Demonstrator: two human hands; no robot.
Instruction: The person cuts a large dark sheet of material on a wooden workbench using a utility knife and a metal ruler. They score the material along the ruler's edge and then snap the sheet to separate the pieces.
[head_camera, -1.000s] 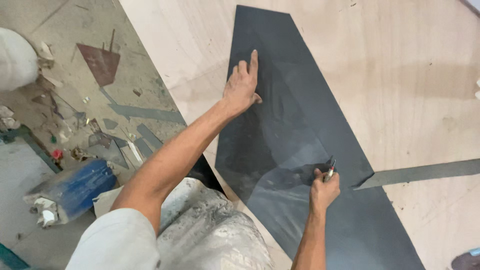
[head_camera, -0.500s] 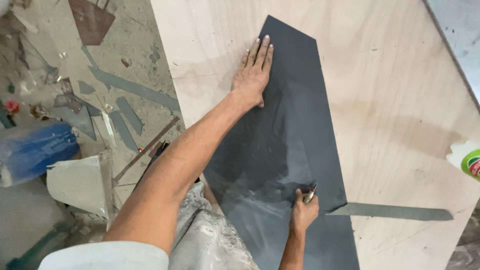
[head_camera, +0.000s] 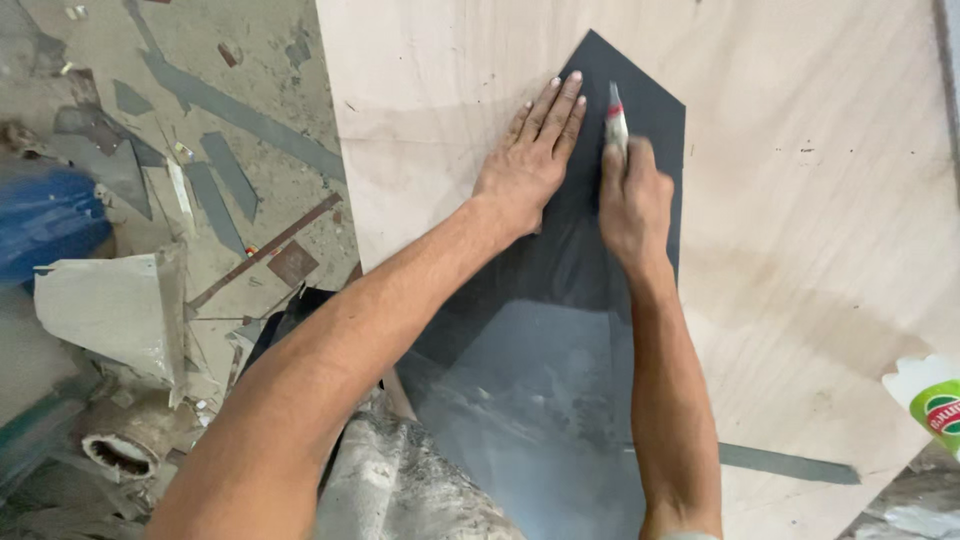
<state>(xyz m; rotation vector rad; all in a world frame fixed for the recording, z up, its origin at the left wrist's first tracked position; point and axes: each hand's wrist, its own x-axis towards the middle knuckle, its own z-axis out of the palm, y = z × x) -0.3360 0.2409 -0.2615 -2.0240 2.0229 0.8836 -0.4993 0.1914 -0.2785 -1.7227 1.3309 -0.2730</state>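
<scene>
the right hand (head_camera: 633, 200) is clamping a small knife (head_camera: 615, 118), blade pointing away along the dark sheet (head_camera: 560, 330). the left hand (head_camera: 532, 160) is pressing flat, fingers together, just beside the blade. the sheet is lying on the plywood surface (head_camera: 820, 200). risk: the blade is running close to the left fingers; a slip could cut them or let the sheet shift.

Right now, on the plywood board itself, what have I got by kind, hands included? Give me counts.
Hands: 2, left hand flat on the sheet, right hand gripping the cutter
Dark grey sheet: 1
Thin grey offcut strip: 1
Utility knife: 1
Green-and-white container at the board's edge: 1
Plywood board: 1
Total: 7
</scene>
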